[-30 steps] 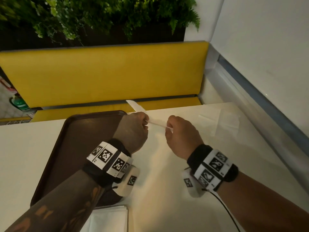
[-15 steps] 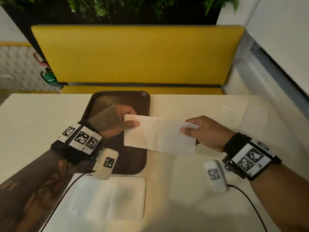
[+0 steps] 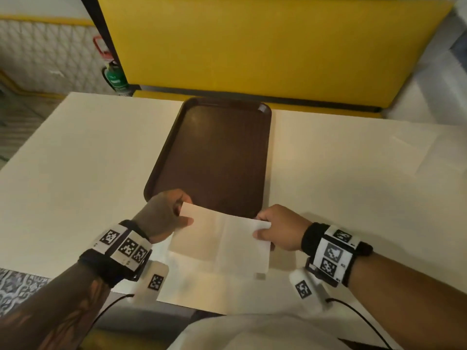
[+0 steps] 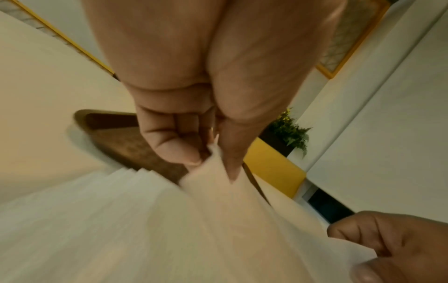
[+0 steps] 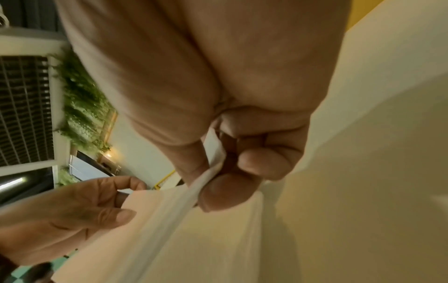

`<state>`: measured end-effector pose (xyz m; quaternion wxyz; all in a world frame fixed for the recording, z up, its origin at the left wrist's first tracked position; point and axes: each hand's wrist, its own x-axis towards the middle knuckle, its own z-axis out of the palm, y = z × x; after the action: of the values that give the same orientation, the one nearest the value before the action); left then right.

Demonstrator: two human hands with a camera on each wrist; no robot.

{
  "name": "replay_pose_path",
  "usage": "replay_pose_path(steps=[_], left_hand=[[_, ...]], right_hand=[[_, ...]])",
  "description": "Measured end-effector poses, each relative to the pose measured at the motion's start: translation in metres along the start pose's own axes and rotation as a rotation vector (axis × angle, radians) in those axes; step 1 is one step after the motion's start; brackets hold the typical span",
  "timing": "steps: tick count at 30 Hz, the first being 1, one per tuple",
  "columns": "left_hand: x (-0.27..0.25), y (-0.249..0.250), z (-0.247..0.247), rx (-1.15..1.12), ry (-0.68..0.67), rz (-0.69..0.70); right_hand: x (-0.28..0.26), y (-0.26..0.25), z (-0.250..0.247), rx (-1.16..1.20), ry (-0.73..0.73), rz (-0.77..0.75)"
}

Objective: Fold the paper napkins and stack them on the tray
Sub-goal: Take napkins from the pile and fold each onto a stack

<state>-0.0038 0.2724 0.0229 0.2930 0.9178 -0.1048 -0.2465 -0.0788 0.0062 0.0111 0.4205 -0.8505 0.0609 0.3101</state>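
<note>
A white paper napkin hangs spread out between my two hands just in front of the brown tray's near edge. My left hand pinches its upper left corner between thumb and fingers. My right hand pinches the upper right corner. Creases cross the napkin's middle. Below it a stack of white napkins lies on the table at the near edge. The brown tray sits ahead of my hands with nothing on it.
The cream table stretches to both sides of the tray. Another flat napkin lies at the far right. A yellow bench runs behind the table. Cables trail from both wrist cameras near the table's front edge.
The napkin went from edge-on to spread flat, and both hands carried it back toward me to the tray's near edge, over the stack. The head view tilted downward.
</note>
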Motion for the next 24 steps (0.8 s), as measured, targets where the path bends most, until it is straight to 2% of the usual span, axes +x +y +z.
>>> replay_pose_path(steps=[3, 9, 12, 14, 15, 17, 19, 21, 24], left_hand=[[-0.005, -0.012, 0.010, 0.031, 0.061, -0.012], [-0.012, -0.015, 0.028, 0.206, 0.144, -0.046], [-0.020, -0.014, 0.034, 0.444, 0.247, 0.007], [-0.025, -0.011, 0.037, 0.563, 0.269, 0.150], [-0.026, -0.009, 0.040, 0.565, 0.249, 0.228], [-0.028, -0.005, 0.047, 0.517, 0.127, 0.280], [-0.027, -0.004, 0.056, 0.526, 0.003, 0.203], [-0.026, -0.002, 0.059, 0.570, -0.028, 0.162], [-0.023, 0.003, 0.056, 0.607, -0.058, 0.160]], right_hand=[[0.003, 0.005, 0.018, -0.020, 0.020, 0.031], [0.011, 0.009, 0.038, -0.212, 0.198, 0.105], [0.005, 0.004, 0.041, -0.452, 0.328, -0.021], [0.001, 0.000, 0.040, -0.572, 0.379, -0.198], [-0.001, -0.003, 0.040, -0.604, 0.364, -0.288], [-0.004, -0.007, 0.042, -0.660, 0.269, -0.403], [-0.004, -0.008, 0.048, -0.702, 0.157, -0.400], [-0.003, -0.006, 0.052, -0.739, 0.099, -0.371], [-0.003, -0.006, 0.053, -0.743, 0.098, -0.362]])
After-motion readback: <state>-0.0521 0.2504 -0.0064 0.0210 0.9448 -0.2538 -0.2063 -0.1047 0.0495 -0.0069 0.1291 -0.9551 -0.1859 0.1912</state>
